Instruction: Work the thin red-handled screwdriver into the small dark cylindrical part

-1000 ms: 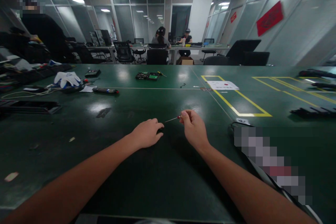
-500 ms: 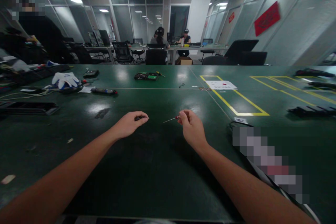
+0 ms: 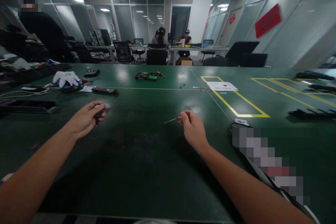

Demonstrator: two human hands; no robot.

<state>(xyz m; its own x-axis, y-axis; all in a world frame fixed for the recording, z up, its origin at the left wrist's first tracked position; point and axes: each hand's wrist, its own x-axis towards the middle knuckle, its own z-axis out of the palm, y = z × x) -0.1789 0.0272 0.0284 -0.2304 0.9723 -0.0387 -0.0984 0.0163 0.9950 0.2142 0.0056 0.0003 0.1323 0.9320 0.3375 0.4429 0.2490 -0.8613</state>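
Observation:
My right hand is closed around the handle of a small screwdriver. Its thin metal shaft and a bit of red show, with the tip pointing left above the green table; the fingers cover most of the handle. To the left, my left hand pinches a small dark piece between thumb and fingers. Part of it hangs below the fingers, and its kind is not clear. A dark pen-shaped tool with a red end lies just beyond the left hand.
Farther back on the green table lie a green circuit board and white-and-blue gloves. A paper sheet overlaps yellow tape. At right is a black slotted part. A person stands at far left.
My left hand has moved left, away from the screwdriver tip, to where a dark flat patch showed on the table. My right hand has barely moved and still holds the screwdriver.

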